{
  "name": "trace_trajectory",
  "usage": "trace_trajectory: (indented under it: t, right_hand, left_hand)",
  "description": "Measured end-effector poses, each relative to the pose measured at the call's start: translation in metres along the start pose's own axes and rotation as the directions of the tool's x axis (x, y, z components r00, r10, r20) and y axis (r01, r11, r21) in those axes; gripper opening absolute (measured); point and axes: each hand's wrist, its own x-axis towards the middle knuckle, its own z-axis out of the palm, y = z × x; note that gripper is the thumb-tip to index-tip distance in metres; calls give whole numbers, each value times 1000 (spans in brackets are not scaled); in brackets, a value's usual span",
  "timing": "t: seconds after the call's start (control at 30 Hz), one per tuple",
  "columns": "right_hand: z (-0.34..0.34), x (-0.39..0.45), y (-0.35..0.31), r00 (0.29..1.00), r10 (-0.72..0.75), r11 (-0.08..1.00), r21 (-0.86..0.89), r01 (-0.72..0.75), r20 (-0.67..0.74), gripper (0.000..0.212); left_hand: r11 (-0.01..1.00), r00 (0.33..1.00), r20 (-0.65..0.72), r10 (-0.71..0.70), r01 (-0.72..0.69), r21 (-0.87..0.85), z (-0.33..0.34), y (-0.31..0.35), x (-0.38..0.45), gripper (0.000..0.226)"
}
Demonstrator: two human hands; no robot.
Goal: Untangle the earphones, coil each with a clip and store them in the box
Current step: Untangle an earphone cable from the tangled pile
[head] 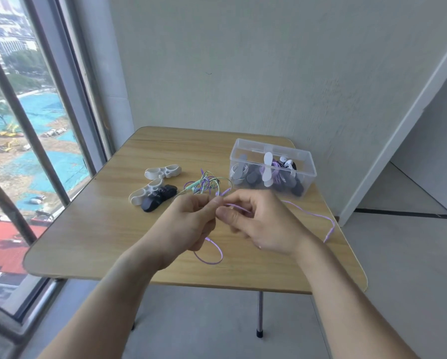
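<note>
inside clear box [305, 174]: clipped, coiled earphones [276, 174]

Both forearms are bare to the frame edge, and neither the left hand [191, 224] nor the right hand [261, 224] seems ringed.

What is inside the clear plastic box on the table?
In the clear box lie coiled earphones held by clips: a white clip, grey and dark ones. White earbuds show behind. How many sets in all is hidden by overlap.
</note>
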Motion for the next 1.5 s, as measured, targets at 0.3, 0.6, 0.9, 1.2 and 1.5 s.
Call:
trace_trajectory:
  t: [0.3, 0.6, 0.9, 1.2, 1.5]
  right_hand:
    - [-54, 5, 15, 623, 58, 986, 144, 88, -780, 26]
    - [-67, -5, 41, 778, 241, 885, -198, -421, -580, 20]
    - [-21, -15, -5, 898, 401, 832, -481, -276, 178, 10]
    - [-18, -22, -36, 867, 173, 983, -144, -118, 467, 17]
    - [-45, 0, 6, 880, 354, 785, 612, -96, -316, 26]
  left_hand:
    - [996, 979, 186, -86, 85, 15, -19, -1, -4, 39]
    - [885, 991, 34, 131, -101, -454, -11, 3, 1, 11]
    - [800, 926, -372, 63, -270, -536, -3, 3, 10, 16]
    - [928, 955, -128, 269, -221, 298, 13, -14, 9, 20]
    - [965, 963, 266, -47, 112, -236, 2, 4, 5, 22]
